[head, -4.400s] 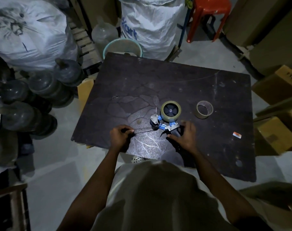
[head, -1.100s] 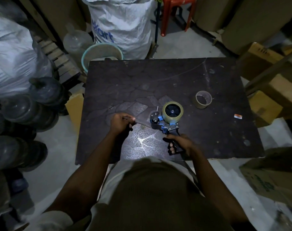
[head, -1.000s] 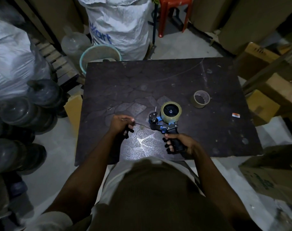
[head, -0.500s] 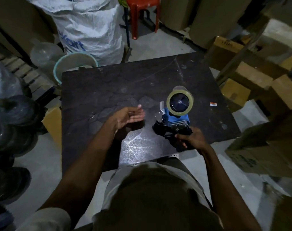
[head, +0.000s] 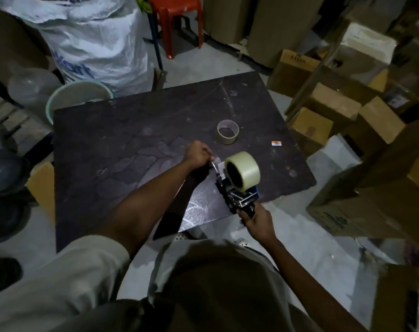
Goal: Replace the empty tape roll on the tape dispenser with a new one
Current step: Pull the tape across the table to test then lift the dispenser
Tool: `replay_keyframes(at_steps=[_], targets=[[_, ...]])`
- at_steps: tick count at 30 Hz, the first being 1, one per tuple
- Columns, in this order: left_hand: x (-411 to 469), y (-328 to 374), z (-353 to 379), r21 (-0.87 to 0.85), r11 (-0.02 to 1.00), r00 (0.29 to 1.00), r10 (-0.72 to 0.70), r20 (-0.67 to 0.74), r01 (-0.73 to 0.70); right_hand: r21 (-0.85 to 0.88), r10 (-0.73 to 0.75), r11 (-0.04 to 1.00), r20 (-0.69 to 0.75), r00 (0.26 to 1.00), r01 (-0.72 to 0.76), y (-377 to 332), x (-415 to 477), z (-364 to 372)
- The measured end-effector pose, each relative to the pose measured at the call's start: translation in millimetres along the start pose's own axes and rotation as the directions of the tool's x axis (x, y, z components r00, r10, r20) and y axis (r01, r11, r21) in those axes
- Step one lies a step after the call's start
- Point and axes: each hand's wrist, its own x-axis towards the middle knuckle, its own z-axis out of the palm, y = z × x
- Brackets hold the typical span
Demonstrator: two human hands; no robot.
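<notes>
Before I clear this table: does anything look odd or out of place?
Only leftovers: the empty tape core sits loose on the table, and a small label scrap lies to its right. Nothing spilled or visibly damaged.

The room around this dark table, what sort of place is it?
Probably a storeroom or packing area: stacked cardboard boxes on the right, a big white woven sack and water jugs beyond the table.
</notes>
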Motion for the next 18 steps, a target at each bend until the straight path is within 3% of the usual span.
replay_keyframes(at_steps=[2,10,14,18], targets=[[1.7,2.4,5.0,0.078,0.996,0.999,0.045,0.021,-0.046,-0.110,-0.014,0.994,0.020,1.000,0.016,4.9,2.0,7.0],[6.4,-19.4,36.9,0.156,0.988,0.998,-0.011,0.058,0.002,-0.194,0.047,0.981,0.100,0.994,-0.026,5.6,-4.0,29.7],[9.3,-23.5,44.4,0.094,0.990,0.990,-0.094,-0.101,0.104,-0.205,0.089,0.976,0.066,0.994,-0.074,1.4,-0.6,32.7],[-10.9,-31.7,46.5,0.128,0.986,0.993,0.111,-0.026,-0.107,-0.110,0.134,0.986,0.063,0.989,-0.127,-2.2,-0.2,29.9]])
